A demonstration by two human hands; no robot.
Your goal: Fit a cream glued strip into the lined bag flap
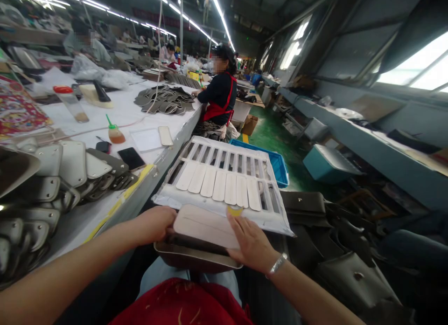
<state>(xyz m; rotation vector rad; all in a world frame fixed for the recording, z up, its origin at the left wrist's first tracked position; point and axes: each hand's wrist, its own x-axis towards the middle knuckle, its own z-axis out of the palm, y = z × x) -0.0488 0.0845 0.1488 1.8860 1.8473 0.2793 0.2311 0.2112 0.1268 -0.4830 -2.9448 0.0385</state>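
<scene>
Here, left hand (pixel 157 224) and right hand (pixel 252 245) grip the pale panel (pixel 206 227) — one at each end.

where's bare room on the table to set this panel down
Bare table lies between the bottle and the grey pile, beyond the white paper. The near end is crowded with stacked flaps and a phone; the sheet fills the space ahead of the panel, which the left hand grips.

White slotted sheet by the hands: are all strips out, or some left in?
Some remain: several pale strips lie in the middle of the white sheet; slots around them are open holes.
</scene>
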